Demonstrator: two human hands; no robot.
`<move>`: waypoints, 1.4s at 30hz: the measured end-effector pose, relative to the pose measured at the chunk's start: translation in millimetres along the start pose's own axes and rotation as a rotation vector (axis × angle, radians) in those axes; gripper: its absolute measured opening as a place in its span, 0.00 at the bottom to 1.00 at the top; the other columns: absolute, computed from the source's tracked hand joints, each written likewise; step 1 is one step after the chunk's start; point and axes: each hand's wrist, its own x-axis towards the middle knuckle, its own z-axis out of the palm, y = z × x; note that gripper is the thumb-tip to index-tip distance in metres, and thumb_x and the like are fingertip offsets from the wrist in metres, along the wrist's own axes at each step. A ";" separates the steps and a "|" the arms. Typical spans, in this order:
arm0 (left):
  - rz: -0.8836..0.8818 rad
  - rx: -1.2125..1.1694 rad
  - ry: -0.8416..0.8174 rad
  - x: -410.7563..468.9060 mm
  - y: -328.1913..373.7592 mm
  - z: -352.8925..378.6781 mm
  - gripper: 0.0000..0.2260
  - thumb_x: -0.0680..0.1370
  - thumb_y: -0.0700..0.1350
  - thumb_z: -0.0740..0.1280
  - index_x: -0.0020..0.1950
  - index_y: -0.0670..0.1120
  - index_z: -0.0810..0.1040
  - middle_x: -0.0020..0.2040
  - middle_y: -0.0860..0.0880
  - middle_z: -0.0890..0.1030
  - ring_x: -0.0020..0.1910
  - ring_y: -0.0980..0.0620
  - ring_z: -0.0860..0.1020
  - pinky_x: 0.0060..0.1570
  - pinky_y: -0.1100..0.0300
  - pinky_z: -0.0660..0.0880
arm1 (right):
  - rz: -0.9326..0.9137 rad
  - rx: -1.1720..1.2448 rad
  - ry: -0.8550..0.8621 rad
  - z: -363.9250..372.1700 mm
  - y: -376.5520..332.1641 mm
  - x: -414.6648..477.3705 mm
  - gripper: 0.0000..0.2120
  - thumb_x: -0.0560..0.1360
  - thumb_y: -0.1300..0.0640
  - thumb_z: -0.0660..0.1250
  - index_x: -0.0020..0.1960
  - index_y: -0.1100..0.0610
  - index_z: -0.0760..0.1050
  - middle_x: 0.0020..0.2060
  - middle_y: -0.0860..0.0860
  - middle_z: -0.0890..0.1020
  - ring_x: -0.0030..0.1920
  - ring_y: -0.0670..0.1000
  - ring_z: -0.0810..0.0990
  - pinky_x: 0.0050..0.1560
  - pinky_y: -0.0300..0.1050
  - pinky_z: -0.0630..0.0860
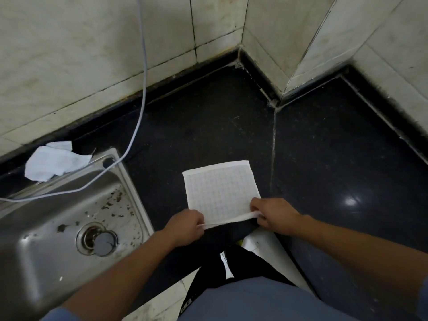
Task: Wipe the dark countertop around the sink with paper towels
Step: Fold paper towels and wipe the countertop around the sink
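a white paper towel lies flat on the dark counter, just right of the steel sink and near the counter's front edge. the left hand pinches the towel's near left corner, and the right hand pinches its near right corner, the near edge folded up between them. a crumpled paper towel sits on the counter at the sink's far rim, close to the tiled wall. a pale cable hangs down the wall and runs across the sink.
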 end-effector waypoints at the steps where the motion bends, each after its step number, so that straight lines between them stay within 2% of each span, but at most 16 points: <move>1: -0.021 -0.065 -0.018 0.0 -3.5 -8.8 0.06 0.74 0.45 0.65 0.46 0.46 0.80 0.44 0.50 0.79 0.44 0.50 0.78 0.43 0.57 0.75 | 0.015 0.030 0.020 -7.2 1.2 -0.3 0.12 0.74 0.53 0.63 0.57 0.52 0.71 0.48 0.50 0.81 0.46 0.53 0.79 0.45 0.46 0.73; 4: -0.073 -0.208 0.037 6.2 -15.1 -36.3 0.05 0.75 0.42 0.68 0.48 0.44 0.83 0.44 0.50 0.82 0.44 0.53 0.80 0.47 0.58 0.77 | 0.085 0.153 0.117 -30.7 7.8 10.2 0.11 0.75 0.53 0.65 0.57 0.50 0.75 0.41 0.46 0.78 0.42 0.50 0.79 0.42 0.44 0.73; 6: -0.117 -0.326 0.167 15.4 -23.0 -51.2 0.05 0.75 0.41 0.69 0.48 0.43 0.83 0.43 0.47 0.83 0.43 0.51 0.81 0.47 0.57 0.77 | 0.149 0.264 0.215 -46.0 13.6 25.8 0.09 0.76 0.55 0.66 0.55 0.52 0.77 0.37 0.45 0.76 0.39 0.47 0.77 0.40 0.42 0.71; 10: -0.246 -0.445 0.397 45.2 -34.3 -68.3 0.04 0.74 0.39 0.70 0.47 0.41 0.83 0.38 0.46 0.80 0.37 0.50 0.78 0.41 0.58 0.73 | 0.295 0.355 0.322 -61.9 22.6 61.9 0.06 0.74 0.56 0.68 0.51 0.53 0.79 0.39 0.47 0.78 0.42 0.50 0.78 0.41 0.43 0.72; 12: -0.294 -0.487 0.450 61.4 -36.6 -72.5 0.01 0.74 0.39 0.70 0.43 0.44 0.82 0.40 0.43 0.82 0.38 0.47 0.80 0.43 0.54 0.78 | 0.351 0.339 0.302 -61.3 25.0 77.6 0.07 0.75 0.55 0.67 0.52 0.54 0.79 0.41 0.49 0.79 0.44 0.51 0.79 0.43 0.43 0.74; 15: -0.369 -0.416 0.483 79.9 -41.0 -71.2 0.01 0.74 0.40 0.70 0.43 0.45 0.80 0.42 0.42 0.83 0.42 0.44 0.81 0.48 0.52 0.79 | 0.409 0.306 0.276 -55.1 25.4 95.4 0.07 0.76 0.54 0.66 0.52 0.54 0.78 0.44 0.52 0.81 0.46 0.54 0.80 0.45 0.46 0.76; 18: -0.422 -0.354 0.489 90.4 -42.8 -64.7 0.01 0.74 0.42 0.69 0.44 0.46 0.78 0.45 0.43 0.82 0.44 0.45 0.80 0.47 0.53 0.77 | 0.449 0.230 0.287 -45.7 27.0 104.2 0.08 0.77 0.51 0.64 0.53 0.54 0.76 0.46 0.54 0.82 0.46 0.55 0.80 0.42 0.46 0.75; 21: -0.478 -0.286 0.526 87.9 -41.3 -59.8 0.08 0.75 0.46 0.69 0.52 0.46 0.76 0.49 0.45 0.80 0.46 0.47 0.77 0.46 0.53 0.76 | 0.466 0.150 0.324 -39.9 30.7 101.6 0.10 0.78 0.49 0.62 0.55 0.54 0.73 0.47 0.54 0.81 0.45 0.55 0.80 0.41 0.46 0.73; 23: -0.444 -0.205 0.588 77.9 -38.0 -57.8 0.11 0.75 0.46 0.68 0.56 0.45 0.75 0.50 0.44 0.78 0.48 0.44 0.78 0.46 0.52 0.76 | 0.422 0.121 0.390 -41.7 30.9 95.5 0.10 0.78 0.49 0.63 0.55 0.54 0.73 0.49 0.52 0.79 0.45 0.54 0.79 0.43 0.47 0.74; 26: -0.248 -0.079 0.613 60.0 -25.4 -47.8 0.10 0.76 0.44 0.66 0.56 0.45 0.75 0.51 0.45 0.77 0.46 0.44 0.78 0.44 0.51 0.76 | 0.230 0.124 0.466 -43.5 16.6 86.2 0.08 0.78 0.52 0.63 0.55 0.53 0.75 0.49 0.50 0.78 0.45 0.52 0.79 0.44 0.48 0.76; 28: -0.170 -0.012 0.535 50.0 -13.8 -33.7 0.08 0.77 0.45 0.65 0.54 0.45 0.77 0.50 0.47 0.77 0.46 0.45 0.78 0.45 0.52 0.76 | 0.094 0.095 0.382 -34.2 -2.7 82.0 0.08 0.78 0.53 0.62 0.55 0.53 0.75 0.50 0.51 0.78 0.47 0.53 0.79 0.46 0.48 0.76; 31: -0.153 0.055 0.433 37.8 -10.5 -7.7 0.06 0.78 0.46 0.63 0.49 0.45 0.76 0.47 0.47 0.78 0.43 0.45 0.78 0.41 0.54 0.75 | 0.016 0.005 0.148 -5.8 -22.0 76.7 0.10 0.79 0.52 0.58 0.55 0.53 0.75 0.51 0.52 0.77 0.50 0.55 0.78 0.46 0.48 0.74; 33: -0.193 0.024 0.429 30.5 -17.5 4.0 0.07 0.78 0.47 0.63 0.46 0.44 0.75 0.46 0.46 0.77 0.40 0.45 0.78 0.39 0.53 0.76 | 0.027 0.002 0.151 7.5 -13.6 68.3 0.09 0.79 0.52 0.59 0.52 0.54 0.76 0.50 0.52 0.77 0.51 0.55 0.78 0.45 0.49 0.74; 37: -0.187 0.040 0.487 23.4 -27.9 13.3 0.07 0.77 0.46 0.66 0.43 0.44 0.75 0.43 0.46 0.75 0.35 0.45 0.77 0.33 0.52 0.76 | 0.136 -0.003 0.320 12.4 28.0 41.7 0.06 0.77 0.54 0.65 0.47 0.55 0.78 0.45 0.51 0.77 0.47 0.54 0.79 0.38 0.48 0.75; 40: -0.125 0.128 0.519 23.1 -30.1 11.3 0.05 0.74 0.45 0.69 0.43 0.44 0.77 0.44 0.47 0.75 0.39 0.47 0.76 0.31 0.54 0.76 | 0.175 -0.043 0.291 4.0 40.7 31.8 0.07 0.78 0.52 0.64 0.49 0.54 0.78 0.47 0.50 0.77 0.49 0.52 0.78 0.40 0.47 0.75; 42: -0.069 0.214 0.532 23.6 -31.0 5.1 0.08 0.71 0.44 0.73 0.46 0.44 0.79 0.49 0.46 0.76 0.45 0.47 0.76 0.34 0.55 0.77 | 0.218 -0.002 0.285 -4.9 36.1 37.3 0.08 0.78 0.50 0.63 0.50 0.53 0.77 0.49 0.49 0.76 0.51 0.50 0.76 0.44 0.46 0.75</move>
